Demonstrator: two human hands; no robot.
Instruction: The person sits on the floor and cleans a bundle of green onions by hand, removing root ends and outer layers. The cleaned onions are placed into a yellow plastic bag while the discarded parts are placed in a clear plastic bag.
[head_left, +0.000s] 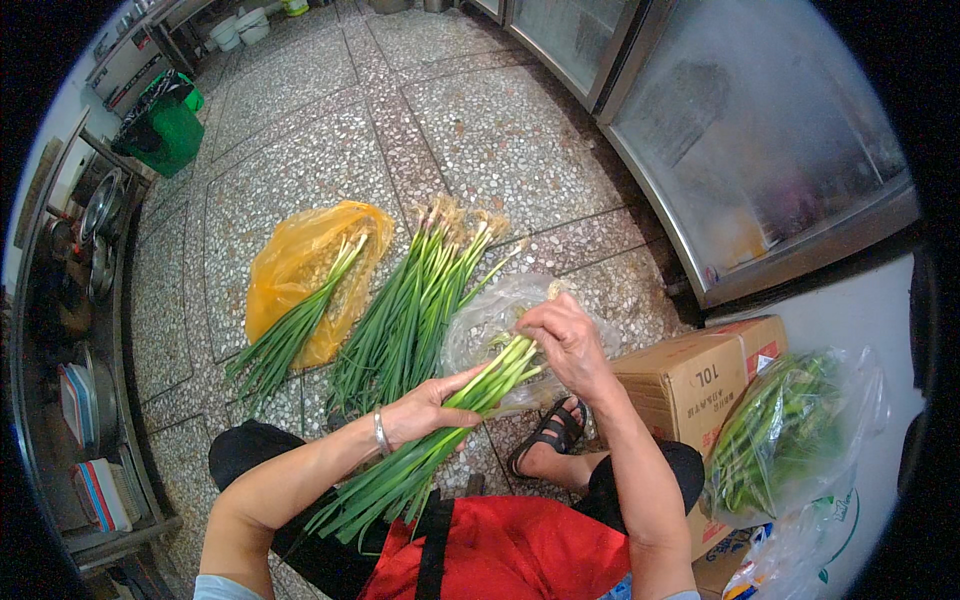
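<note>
My left hand (431, 412), with a metal bangle at the wrist, holds a bunch of green onions (420, 457) above my lap. Their leaves hang down to the left, and their pale stems point up to the right. My right hand (568, 341) has its fingers pinched at the stem ends; what lies between the fingertips is hidden. Beneath that hand a clear plastic bag (469, 330) with plant scraps rests on the floor. A larger pile of green onions (405, 315), roots on, lies left of it. Further left, a smaller bunch of green onions (315, 304) lies on a yellow plastic bag (274, 262).
A cardboard box (675, 375) stands at my right, beside a clear bag of green vegetables (780, 435). Glass-door refrigerators (742, 142) line the right side. Metal shelving (135, 450) with pans and trays runs along the left. A green bin (169, 142) stands on the terrazzo floor (300, 142).
</note>
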